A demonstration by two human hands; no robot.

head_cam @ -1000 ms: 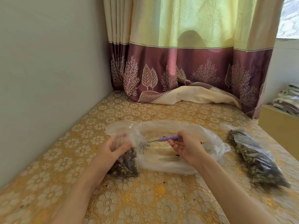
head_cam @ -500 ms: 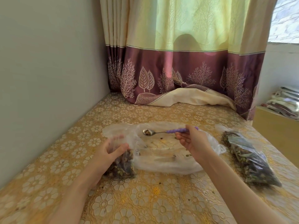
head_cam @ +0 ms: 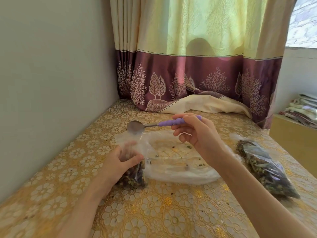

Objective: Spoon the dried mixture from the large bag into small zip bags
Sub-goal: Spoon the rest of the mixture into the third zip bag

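1. Nearest to us, our left hand [head_cam: 120, 162] curls round a small zip bag [head_cam: 133, 172] standing on the gold flowered tablecloth [head_cam: 154, 212]; its lower half holds dark dried mixture, and the clear top rises open above our fingers
2. Just beside it to the right lies the large bag [head_cam: 180, 170], flattened on the cloth, touching the small one, with only a few scattered bits of mixture inside
3. At the right edge of the table, well apart from both, a filled bag [head_cam: 267, 170] lies on its side, packed with the same dark mixture
4. Above the large bag, our right hand [head_cam: 197, 133] pinches the purple handle of a spoon [head_cam: 154, 125], fingers curled round it
5. The spoon's bowl hangs above the small bag's open top, apart from it; we cannot tell whether it carries anything
6. Farthest, a curtain [head_cam: 197, 66] with a plum hem drapes onto the table's back edge
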